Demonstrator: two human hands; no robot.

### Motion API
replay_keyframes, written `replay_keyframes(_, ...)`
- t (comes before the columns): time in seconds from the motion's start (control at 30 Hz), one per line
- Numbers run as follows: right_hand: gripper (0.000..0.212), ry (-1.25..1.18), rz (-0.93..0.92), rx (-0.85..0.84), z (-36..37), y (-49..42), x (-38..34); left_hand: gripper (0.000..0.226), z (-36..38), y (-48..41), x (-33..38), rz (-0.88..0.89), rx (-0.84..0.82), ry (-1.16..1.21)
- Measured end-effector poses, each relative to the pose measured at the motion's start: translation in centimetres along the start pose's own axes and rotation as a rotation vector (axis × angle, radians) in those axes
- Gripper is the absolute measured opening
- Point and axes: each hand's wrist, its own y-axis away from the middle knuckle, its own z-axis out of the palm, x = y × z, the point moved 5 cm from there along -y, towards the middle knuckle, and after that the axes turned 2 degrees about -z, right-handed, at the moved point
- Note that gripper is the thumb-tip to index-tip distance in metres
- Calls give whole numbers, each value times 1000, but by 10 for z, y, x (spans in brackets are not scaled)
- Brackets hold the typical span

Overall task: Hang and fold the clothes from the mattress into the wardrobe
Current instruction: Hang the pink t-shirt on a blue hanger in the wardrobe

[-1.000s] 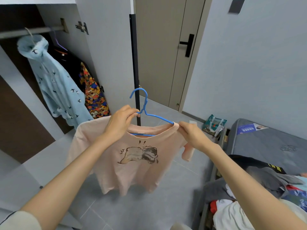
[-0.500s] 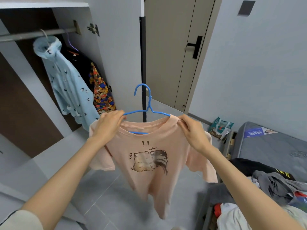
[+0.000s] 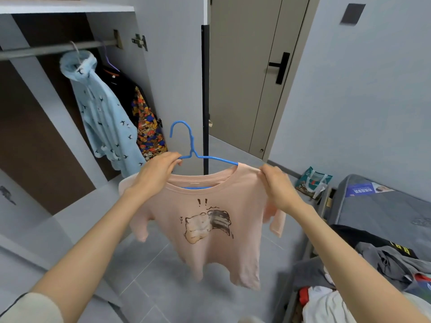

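Pink T-shirt (image 3: 217, 220), askew a second ago, is now squared on the blue hanger (image 3: 193, 145) mid-frame; left fingers (image 3: 173, 159) are clamped on hanger and shoulder, right fingers (image 3: 268, 171) pinched on the other shoulder; the upper-left rail (image 3: 46, 51) is judged next

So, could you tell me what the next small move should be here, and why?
Probably shift the left hand to the neck of the hanger and lift it toward the rod. The shirt already looks seated on the hanger, with the right hand holding its other shoulder, and the rod is bare left of the hoodie.
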Motion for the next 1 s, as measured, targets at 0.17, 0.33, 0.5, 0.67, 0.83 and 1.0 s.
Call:
replay_keyframes(0.17,15,-23,-3,-70,4,4,2,16,-4,8,5,-9,47,8)
replay_keyframes(0.33,19,-165,-207,-104,4,3,-37,18,-12,14,18,2,70,-29)
replay_keyframes(0.5,15,-249,-346,-180,13,-10,-81,22,-35,22,10,-34,204,-156)
replay_keyframes(0.67,23,-470,-341,-258,26,-38,-126,22,-61,25,-25,-89,230,-296)
replay_keyframes(0.83,24,-580,-328,-327,49,-86,-171,29,-76,12,-88,-286,227,-246)
replay_keyframes(1.0,18,-623,-272,-423,93,-149,-211,42,-78,-4,-166,-497,195,-184)
